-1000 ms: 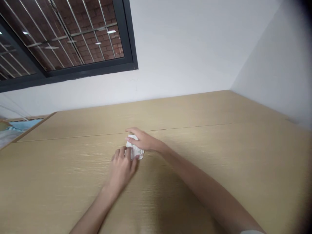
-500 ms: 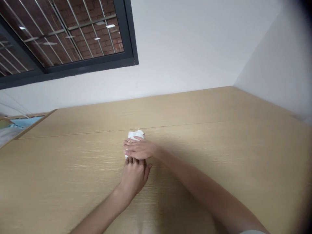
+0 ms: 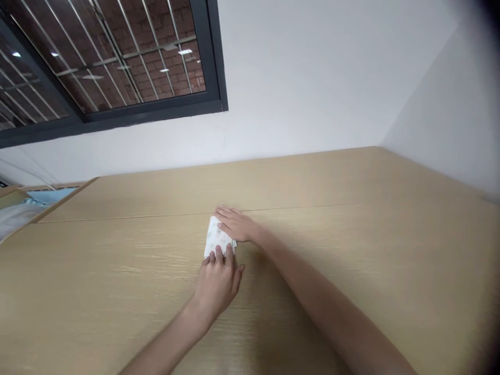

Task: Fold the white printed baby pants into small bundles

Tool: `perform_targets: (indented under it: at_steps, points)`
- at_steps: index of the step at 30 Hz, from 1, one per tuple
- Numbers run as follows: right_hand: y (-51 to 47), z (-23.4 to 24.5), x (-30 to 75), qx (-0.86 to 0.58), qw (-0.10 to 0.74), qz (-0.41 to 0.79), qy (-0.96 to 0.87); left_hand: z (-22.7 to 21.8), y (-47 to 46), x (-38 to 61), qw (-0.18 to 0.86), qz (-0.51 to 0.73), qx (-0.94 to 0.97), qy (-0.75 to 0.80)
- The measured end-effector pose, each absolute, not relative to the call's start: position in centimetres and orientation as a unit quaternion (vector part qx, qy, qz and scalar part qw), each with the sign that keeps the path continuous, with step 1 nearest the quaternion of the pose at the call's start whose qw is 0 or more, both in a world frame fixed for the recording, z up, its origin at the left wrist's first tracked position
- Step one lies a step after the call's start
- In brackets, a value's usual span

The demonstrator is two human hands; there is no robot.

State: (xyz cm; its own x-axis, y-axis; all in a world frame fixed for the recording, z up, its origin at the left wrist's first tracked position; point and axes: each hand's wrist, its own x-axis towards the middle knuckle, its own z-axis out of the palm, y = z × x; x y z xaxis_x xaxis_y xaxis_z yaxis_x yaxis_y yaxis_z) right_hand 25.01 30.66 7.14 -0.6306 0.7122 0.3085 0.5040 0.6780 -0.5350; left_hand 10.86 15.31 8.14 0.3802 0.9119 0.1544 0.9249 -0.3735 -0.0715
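A small white folded cloth with a faint print [image 3: 215, 238] lies flat on the light wooden table [image 3: 351, 250]. My left hand [image 3: 219, 281] rests at its near edge, fingertips pressing down on the cloth, fingers stretched out flat. My right hand [image 3: 237, 224] lies on the cloth's far right corner, fingers extended and flat. Neither hand lifts the cloth.
The table runs to a white wall [image 3: 304, 83] at the back and right. A dark-framed window with metal bars [image 3: 105, 57] is at the upper left. Past the table's left edge, a wooden frame with light blue fabric [image 3: 42, 195] shows.
The cloth has been flattened into a neater fold. My right hand moved from covering it to its far right corner, and my left hand shifted to the near edge.
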Motion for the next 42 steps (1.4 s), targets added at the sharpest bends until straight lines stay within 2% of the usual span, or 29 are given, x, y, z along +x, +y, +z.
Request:
perform_targets:
  at_steps: [6,9,12,15,18,25,31,34,37,42]
  points:
    - [30.4,6.4,25.7,-0.407,0.29,0.23,-0.835,10.3,16.7,9.4,-0.025,-0.077,-0.816,-0.573]
    - [30.0,6.2,25.9,-0.431,0.338,0.231,-0.804,11.0,18.0,7.7,-0.074,-0.145,-0.792,-0.589]
    - [30.3,6.1,26.2,-0.451,0.412,0.214,-0.762,10.9,19.4,6.1,-0.079,-0.193,-0.76,-0.616]
    - [30.9,6.1,26.6,-0.473,0.483,0.227,-0.701,10.3,20.5,5.1,-0.062,-0.186,-0.727,-0.658]
    - [31.3,6.2,26.9,-0.491,0.509,0.27,-0.654,9.4,21.1,4.8,-0.069,-0.179,-0.716,-0.672]
    - [29.9,6.4,26.7,-0.433,0.466,0.326,-0.699,8.0,22.2,4.8,-0.093,-0.189,-0.736,-0.643]
    - [28.3,6.4,26.8,-0.446,0.406,0.293,-0.742,7.6,22.4,4.8,-0.127,-0.218,-0.74,-0.623]
    - [27.5,6.8,26.5,-0.445,0.402,0.299,-0.742,8.9,22.1,4.9,-0.137,-0.24,-0.741,-0.613]
    - [26.3,7.4,25.4,-0.422,0.392,0.361,-0.733,11.3,20.6,4.6,-0.141,-0.262,-0.741,-0.602]
    - [22.5,9.8,20.1,-0.339,0.348,0.437,-0.757,14.6,13.7,1.9,-0.17,-0.336,-0.704,-0.602]
